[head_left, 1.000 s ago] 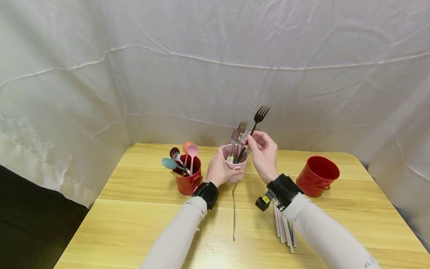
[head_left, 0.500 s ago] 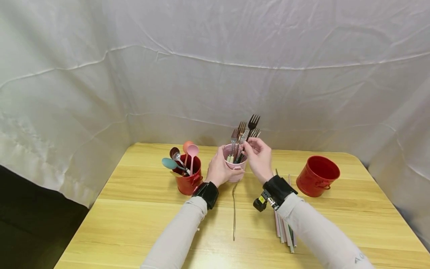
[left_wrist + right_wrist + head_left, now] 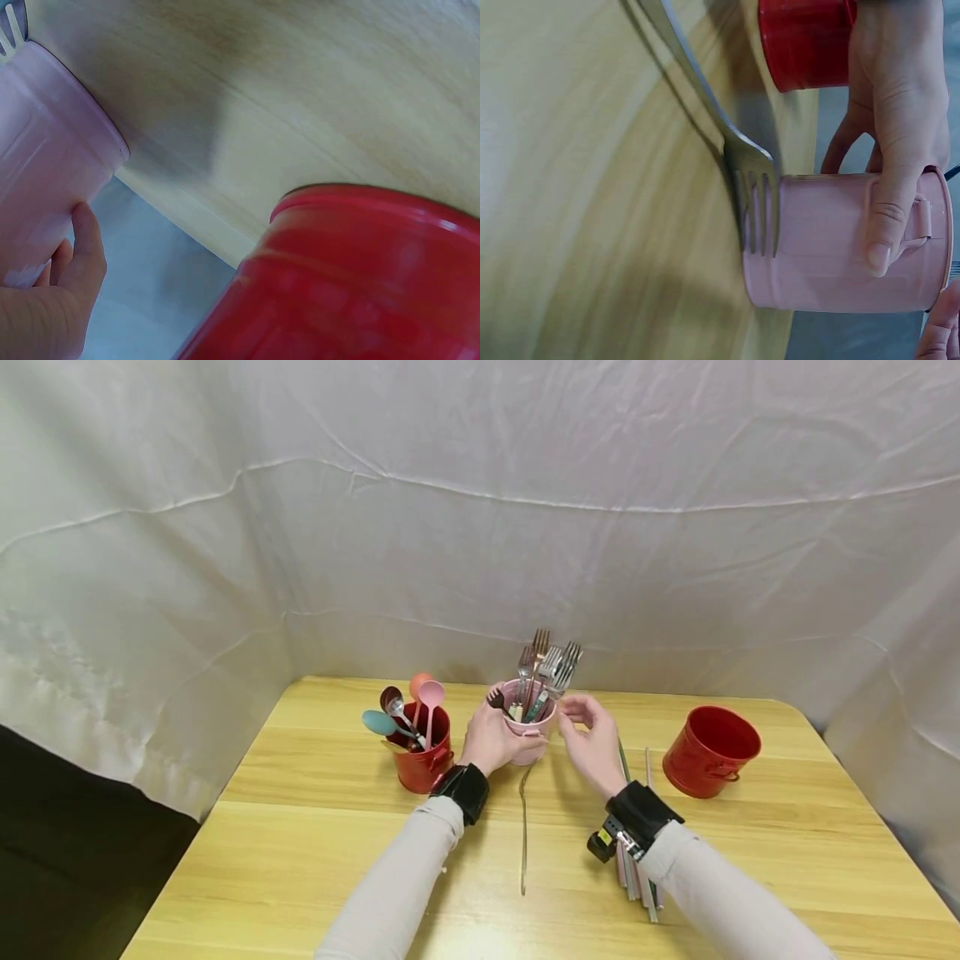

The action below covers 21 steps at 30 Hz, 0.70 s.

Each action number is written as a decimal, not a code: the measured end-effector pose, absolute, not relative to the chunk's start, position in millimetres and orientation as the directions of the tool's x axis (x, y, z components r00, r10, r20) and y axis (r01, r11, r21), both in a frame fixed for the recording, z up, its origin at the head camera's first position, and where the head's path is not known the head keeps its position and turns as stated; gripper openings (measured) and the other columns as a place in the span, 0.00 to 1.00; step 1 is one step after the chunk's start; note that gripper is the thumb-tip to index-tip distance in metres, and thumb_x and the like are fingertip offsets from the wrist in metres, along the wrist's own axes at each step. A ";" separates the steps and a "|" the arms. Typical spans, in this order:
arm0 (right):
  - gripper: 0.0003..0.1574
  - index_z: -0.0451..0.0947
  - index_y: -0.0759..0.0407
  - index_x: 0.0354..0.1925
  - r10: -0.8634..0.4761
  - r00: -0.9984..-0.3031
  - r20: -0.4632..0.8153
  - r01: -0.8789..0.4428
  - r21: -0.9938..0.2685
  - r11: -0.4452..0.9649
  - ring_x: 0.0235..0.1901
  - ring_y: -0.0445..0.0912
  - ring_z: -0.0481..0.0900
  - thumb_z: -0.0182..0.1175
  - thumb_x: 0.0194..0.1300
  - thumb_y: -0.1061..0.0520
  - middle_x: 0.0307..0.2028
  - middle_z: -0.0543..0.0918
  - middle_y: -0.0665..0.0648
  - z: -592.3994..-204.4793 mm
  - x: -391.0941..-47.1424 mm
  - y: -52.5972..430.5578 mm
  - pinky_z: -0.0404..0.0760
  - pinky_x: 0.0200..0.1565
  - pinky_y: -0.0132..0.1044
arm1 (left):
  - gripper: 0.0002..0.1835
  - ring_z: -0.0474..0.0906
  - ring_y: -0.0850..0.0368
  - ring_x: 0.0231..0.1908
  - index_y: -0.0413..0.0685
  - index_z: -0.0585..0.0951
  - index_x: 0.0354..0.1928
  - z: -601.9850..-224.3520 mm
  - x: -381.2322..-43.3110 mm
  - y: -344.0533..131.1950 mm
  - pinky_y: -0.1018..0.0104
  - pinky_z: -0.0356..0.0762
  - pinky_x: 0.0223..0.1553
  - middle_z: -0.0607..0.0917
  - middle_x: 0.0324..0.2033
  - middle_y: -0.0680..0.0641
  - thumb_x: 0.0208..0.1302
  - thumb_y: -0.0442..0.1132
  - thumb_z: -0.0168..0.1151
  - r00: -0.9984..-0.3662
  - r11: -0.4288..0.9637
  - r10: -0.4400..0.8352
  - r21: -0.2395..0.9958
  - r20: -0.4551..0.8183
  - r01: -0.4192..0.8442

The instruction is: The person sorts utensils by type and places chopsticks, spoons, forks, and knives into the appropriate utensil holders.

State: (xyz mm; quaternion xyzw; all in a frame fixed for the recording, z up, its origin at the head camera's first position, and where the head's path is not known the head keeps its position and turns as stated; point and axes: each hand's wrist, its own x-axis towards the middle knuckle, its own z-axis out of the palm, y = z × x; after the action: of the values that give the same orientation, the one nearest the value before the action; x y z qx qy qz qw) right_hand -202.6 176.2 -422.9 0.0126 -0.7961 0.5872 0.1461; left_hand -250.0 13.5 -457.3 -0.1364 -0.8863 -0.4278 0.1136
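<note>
Pink bucket (image 3: 529, 757) of forks (image 3: 542, 647), braced by the left hand (image 3: 491, 739)

Head view: Steadying matters most here, I judge. A firm left grip low on the wall should stop the bucket tipping while forks are handled, and a fork is best guided by its neck, clear of the crowded tines. The dark fork (image 3: 498, 700) leans low over the rim toward the left hand, so it probably needs watching. The left hand grips the bucket from its left side, thumb across the front. The right hand (image 3: 592, 739) is just beside the opposite rim, fingers loosely bent, holding nothing visible. A gold fork (image 3: 524, 835) lies on the table (image 3: 300, 860) in front, tines toward the bucket's base.

Left wrist view: Left fingers press the pink wall; a red bucket (image 3: 360, 285) stands near, apart from it.

Right wrist view: The left thumb lies over the front wall by the handle lug (image 3: 922, 223). Right fingertips show only partly at the rim; whether they touch it, I cannot tell.
</note>
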 end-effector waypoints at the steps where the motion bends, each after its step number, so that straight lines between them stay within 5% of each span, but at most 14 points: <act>1: 0.15 0.76 0.68 0.54 0.149 -0.959 0.240 -0.185 -0.933 0.310 0.39 0.33 0.77 0.56 0.70 0.68 0.47 0.82 0.70 -423.6 -200.8 177.1 0.80 0.40 0.19 | 0.54 0.79 0.48 0.62 0.55 0.70 0.69 -457.6 -249.9 13.4 0.52 0.77 0.63 0.81 0.62 0.47 0.35 0.52 0.87 -0.932 0.598 0.144 0.721 0.332 0.349; 7: 0.14 0.76 0.70 0.52 0.094 -0.978 0.188 -0.149 -0.936 0.319 0.36 0.35 0.79 0.56 0.70 0.68 0.46 0.82 0.71 -425.6 -190.0 179.7 0.82 0.38 0.22 | 0.54 0.79 0.48 0.62 0.55 0.69 0.69 -457.4 -250.1 13.1 0.51 0.77 0.63 0.82 0.62 0.46 0.35 0.51 0.87 -0.934 0.593 0.144 0.727 0.328 0.347; 15: 0.16 0.76 0.70 0.53 -0.080 -0.987 0.140 -0.160 -0.890 0.427 0.39 0.58 0.85 0.56 0.67 0.69 0.43 0.84 0.72 -430.3 -175.5 181.8 0.79 0.36 0.26 | 0.53 0.80 0.47 0.60 0.54 0.69 0.68 -458.5 -250.6 13.2 0.50 0.78 0.62 0.82 0.60 0.45 0.36 0.52 0.86 -0.934 0.609 0.141 0.715 0.329 0.344; 21: 0.20 0.75 0.71 0.55 -0.209 -0.974 0.084 -0.180 -0.849 0.497 0.36 0.51 0.84 0.58 0.64 0.68 0.42 0.85 0.72 -432.2 -165.0 184.8 0.79 0.36 0.29 | 0.53 0.79 0.49 0.62 0.55 0.70 0.68 -459.6 -251.1 13.2 0.52 0.77 0.63 0.81 0.63 0.48 0.36 0.52 0.87 -0.928 0.602 0.146 0.714 0.342 0.358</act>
State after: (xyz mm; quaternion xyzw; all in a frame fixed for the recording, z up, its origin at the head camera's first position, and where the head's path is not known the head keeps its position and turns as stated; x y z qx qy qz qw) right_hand -165.0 184.8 -432.2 0.1123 -0.8651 0.4886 -0.0146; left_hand -251.1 13.2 -459.6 -0.1421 -0.8863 -0.4227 0.1251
